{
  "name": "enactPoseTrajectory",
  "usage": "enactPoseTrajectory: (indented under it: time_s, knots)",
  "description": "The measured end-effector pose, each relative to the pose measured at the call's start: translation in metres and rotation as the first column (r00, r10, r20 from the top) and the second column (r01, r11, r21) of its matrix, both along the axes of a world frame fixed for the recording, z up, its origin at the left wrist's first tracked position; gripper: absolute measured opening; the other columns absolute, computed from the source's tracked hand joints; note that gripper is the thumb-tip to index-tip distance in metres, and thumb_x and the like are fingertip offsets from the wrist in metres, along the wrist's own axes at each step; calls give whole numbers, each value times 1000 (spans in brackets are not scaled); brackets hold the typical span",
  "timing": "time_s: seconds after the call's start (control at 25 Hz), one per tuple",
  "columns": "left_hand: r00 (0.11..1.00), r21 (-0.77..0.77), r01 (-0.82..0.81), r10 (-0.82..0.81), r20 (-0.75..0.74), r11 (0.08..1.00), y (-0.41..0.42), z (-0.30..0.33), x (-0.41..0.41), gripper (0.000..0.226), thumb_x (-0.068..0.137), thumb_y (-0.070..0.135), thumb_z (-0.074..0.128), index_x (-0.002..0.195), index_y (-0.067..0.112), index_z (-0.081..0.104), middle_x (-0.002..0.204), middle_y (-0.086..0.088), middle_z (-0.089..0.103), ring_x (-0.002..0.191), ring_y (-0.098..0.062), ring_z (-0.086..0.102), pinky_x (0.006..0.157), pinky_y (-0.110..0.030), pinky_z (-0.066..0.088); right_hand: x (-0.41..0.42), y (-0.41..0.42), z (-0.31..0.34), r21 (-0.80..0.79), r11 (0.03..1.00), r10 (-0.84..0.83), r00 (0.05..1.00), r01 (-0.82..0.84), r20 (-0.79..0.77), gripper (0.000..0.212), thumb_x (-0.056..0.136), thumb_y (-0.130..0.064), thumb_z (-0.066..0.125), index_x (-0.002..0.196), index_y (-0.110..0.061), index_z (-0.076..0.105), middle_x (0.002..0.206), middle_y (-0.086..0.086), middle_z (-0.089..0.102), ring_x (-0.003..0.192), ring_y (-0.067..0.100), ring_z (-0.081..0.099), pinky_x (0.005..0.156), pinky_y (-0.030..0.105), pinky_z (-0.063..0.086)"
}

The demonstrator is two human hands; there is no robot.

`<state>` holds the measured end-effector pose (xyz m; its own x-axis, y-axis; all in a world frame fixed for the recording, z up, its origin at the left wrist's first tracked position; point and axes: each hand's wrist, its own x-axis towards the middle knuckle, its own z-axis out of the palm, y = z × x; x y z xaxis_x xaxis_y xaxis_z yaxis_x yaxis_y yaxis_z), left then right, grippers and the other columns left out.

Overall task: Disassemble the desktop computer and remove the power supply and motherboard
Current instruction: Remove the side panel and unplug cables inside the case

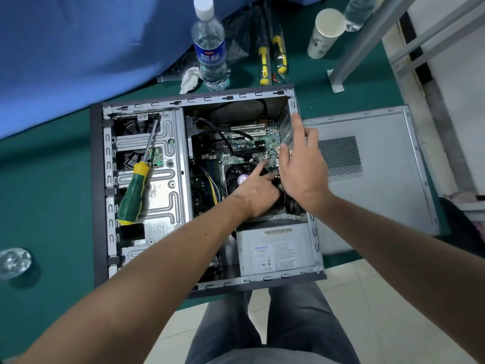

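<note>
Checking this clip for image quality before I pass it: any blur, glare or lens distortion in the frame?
Head view: wide-angle bowing curves the computer case edges and the side panel; the clear object at the left edge is smeared and unidentifiable; lighting is soft and even, with mild sheen on the drive cage; both hands, left hand and right hand, are fairly sharp.

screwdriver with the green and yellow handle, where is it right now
In the head view the screwdriver lies on the metal drive cage in the left part of the open computer case, tip pointing away from the person, left of the motherboard; neither hand touches it.
</note>
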<state>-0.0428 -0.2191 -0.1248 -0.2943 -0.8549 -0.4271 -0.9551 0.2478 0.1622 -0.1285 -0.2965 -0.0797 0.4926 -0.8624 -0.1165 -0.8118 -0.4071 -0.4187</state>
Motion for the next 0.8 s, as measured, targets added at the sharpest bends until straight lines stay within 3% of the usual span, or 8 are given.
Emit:
enactPoseTrajectory:
  time_s: [0.08,0.28,0.56,0.8]
  knots:
    - [998,-7,-48,48,-42,999,1,-2,-3,29,82,10,58,61,26,48,68,8,62,115,-20,53,117,-49,-3,0,0,0,0,1000,-2,1000,2,2,58,102,-26,42,155,-19,19,129,15,41,96,33,58,79,47,52]
    - [992,-8,-104,104,-77,994,3,-4,-6,17,83,15,58,72,24,67,76,7,70,113,-18,56,116,-45,-10,1,1,1,-3,1000,6,1000,-6,1,58,102,-27,42,155,-19,19,129,15,41,96,32,58,80,46,52]
    - [994,-40,-108,107,-31,993,5,-5,-9,16,81,11,59,80,21,72,83,3,71,112,-21,54,118,-45,-3,0,1,0,2,1000,4,1000,-4,-4,59,102,-27,42,155,-19,19,130,15,41,95,33,58,79,48,53]
    - [993,-35,-97,94,-77,995,6,-5,-6,20,79,10,62,66,24,63,75,5,68,110,-21,53,119,-45,-1,0,1,0,1,1000,-1,1000,1,-8,59,102,-27,42,155,-20,19,131,14,41,96,32,58,81,47,52]
